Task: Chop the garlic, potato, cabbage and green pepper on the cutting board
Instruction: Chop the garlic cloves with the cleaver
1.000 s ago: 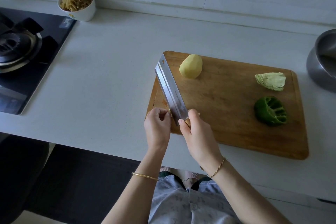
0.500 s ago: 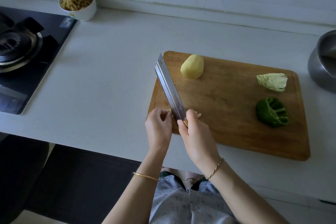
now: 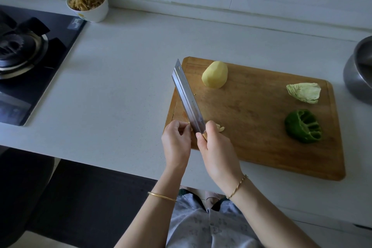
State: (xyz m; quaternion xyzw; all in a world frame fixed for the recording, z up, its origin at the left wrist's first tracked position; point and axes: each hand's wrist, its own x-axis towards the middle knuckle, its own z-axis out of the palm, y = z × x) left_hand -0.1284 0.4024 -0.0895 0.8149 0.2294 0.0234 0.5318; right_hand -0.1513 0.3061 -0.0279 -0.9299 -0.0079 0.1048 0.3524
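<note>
Work in hand at the near left corner of the cutting board [image 3: 251, 143]. Right hand [image 3: 218, 149] clamped round the handle of the knife [image 3: 187, 96], spine up, blade running away toward the board's far left corner. Left hand [image 3: 176, 141] curled just left of the blade, fingertips seemingly pinching a pale scrap against the steel. New over the last second: cut garlic [image 3: 220, 127] lying in the open just right of the blade. Hidden behind the right hand a second ago, peeking out half a second ago, plainly in view now. Blade tip and both wrists almost where they were, which points to short strokes near the heel and not big lifts. Judged from that: garlic partly sliced, only a small remnant left under the left fingertips. Too small to tell whether the pieces are fine enough yet. Potato [image 3: 215, 74] peeled and whole at the far left of the board, just right of the blade tip. Cabbage [image 3: 304, 92] at the far right, green pepper [image 3: 303, 126] nearer, hollow side up. All three uncut and clear of the edge, so most of the task remains. Worth watching: left fingertips touching or nearly touching the blade as the remnant shrinks.
</note>
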